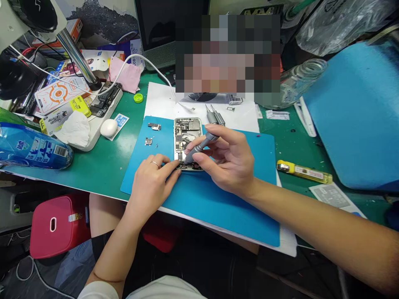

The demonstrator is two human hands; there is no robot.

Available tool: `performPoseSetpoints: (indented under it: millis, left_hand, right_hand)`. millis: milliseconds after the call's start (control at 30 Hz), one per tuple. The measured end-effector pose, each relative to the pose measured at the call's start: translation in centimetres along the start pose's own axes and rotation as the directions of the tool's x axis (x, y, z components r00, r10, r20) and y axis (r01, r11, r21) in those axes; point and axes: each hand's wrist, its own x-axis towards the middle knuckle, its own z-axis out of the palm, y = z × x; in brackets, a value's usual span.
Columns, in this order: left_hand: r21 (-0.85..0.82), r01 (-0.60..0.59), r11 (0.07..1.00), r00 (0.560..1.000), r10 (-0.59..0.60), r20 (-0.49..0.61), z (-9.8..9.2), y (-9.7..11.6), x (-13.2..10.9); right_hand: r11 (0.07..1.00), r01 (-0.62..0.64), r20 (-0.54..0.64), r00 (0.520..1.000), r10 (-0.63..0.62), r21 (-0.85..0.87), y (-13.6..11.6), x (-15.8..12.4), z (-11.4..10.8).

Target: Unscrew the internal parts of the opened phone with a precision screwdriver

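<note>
An opened smartphone [188, 137] lies on the blue mat [199, 199], its inner parts exposed. My left hand [154, 176] is at its lower left corner, thumb and index finger closed against the edge. A grey screwdriver [202, 145] is gripped in the fingers of my right hand [232, 160]. It slants down to the lower part of the phone, and its tip is hidden. Two more grey screwdrivers [215, 116] show just beyond that hand, tips pointing away; I cannot tell whether it holds them. Small phone parts [154, 126] lie left of the phone.
White paper [162, 99] lies under and behind the mat. A yellow-handled tool [304, 171] and a blue pad [352, 116] are on the right. On the left are a blue packet [34, 145], a white earphone case [109, 128] and a white cable [140, 55].
</note>
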Motion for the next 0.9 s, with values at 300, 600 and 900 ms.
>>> performPoseSetpoints:
  millis: [300, 600, 900]
  left_hand:
    - [0.001, -0.001, 1.000, 1.000, 0.001, -0.005, -0.03, 0.09, 0.04]
    - [-0.004, 0.002, 1.000, 1.000, -0.002, -0.003, -0.09, 0.18, -0.10]
    - [-0.009, 0.002, 1.000, 1.000, -0.002, 0.006, -0.03, 0.10, -0.09]
  right_hand:
    - [0.999, 0.007, -0.003, 1.000, -0.007, 0.037, 0.16, 0.04, 0.02]
    - [0.997, 0.059, -0.014, 0.998, -0.060, -0.056, 0.26, -0.09, 0.04]
    - [0.975, 0.191, 0.059, 0.981, -0.185, -0.112, 0.69, -0.42, -0.01]
